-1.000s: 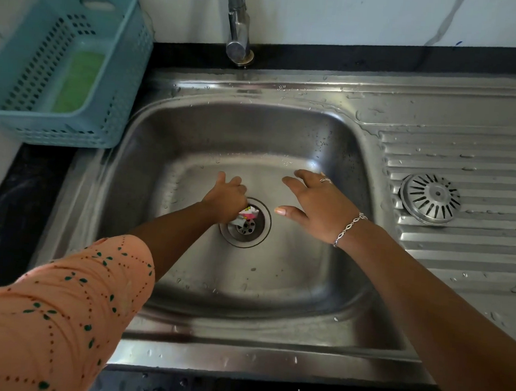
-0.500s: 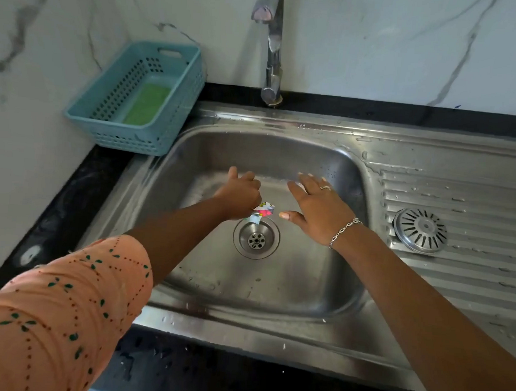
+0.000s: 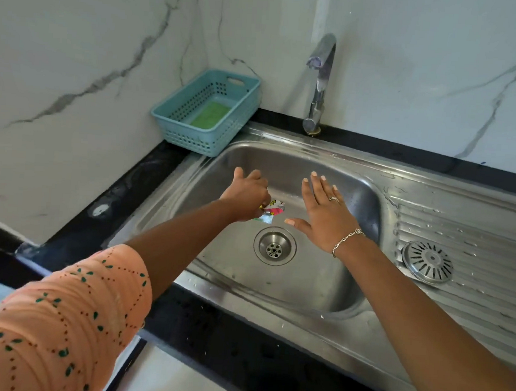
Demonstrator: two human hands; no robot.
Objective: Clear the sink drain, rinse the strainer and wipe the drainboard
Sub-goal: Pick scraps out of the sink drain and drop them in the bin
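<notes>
While the drain stands bare in the basin floor, the status lines below apply, with every place given relative to the drain (image 3: 274, 246).

Left hand: left hand (image 3: 244, 196) held above and just left of the drain; grip closed on a crumpled wrapper (image 3: 271, 210), which hangs clear of the basin floor.
Right hand: right hand (image 3: 325, 213) hovering just right of the drain, fingers spread flat, grip empty.
Drain: opening visible, no debris seen in it; judged cleared.
Strainer: strainer (image 3: 427, 262) lying on the drainboard (image 3: 476, 238), well to the right of the drain, not in its seat.
Tap: tap (image 3: 319, 86) behind the drain; no water seen running.
Basket: blue basket (image 3: 207, 112) on the worktop, behind and to the left of the drain, with a green pad inside.
Done: debris lifted out.
Left to do: discard wrapper; rinse strainer; wipe drainboard, which shows water drops.
</notes>
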